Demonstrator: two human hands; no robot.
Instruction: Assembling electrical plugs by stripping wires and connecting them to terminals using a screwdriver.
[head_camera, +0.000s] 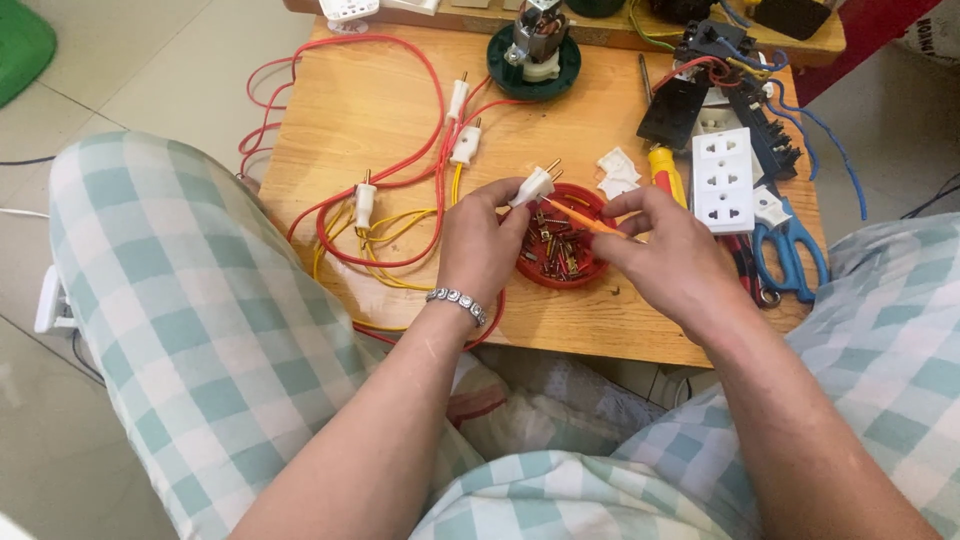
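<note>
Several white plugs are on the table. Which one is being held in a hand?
The white plug pinched by the left hand above the red dish; the others lie on the table, wired.

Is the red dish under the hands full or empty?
Partly full: the red dish holds a loose pile of small brass screws, with red rim bare around them.

Soft, even daylight fills the frame, bright without harshness. The wooden worktop (390, 110) is evenly lit, with only faint, short shadows under the red wires (400, 170) and beneath the two hands at centre. The pale floor tiles (150, 60) in the upper left look slightly washed out. Focus is sharp at centre; the checked cloth toward the lower corners is softer, and wide-angle stretching shows along the frame edges. No strong glare appears.
</note>
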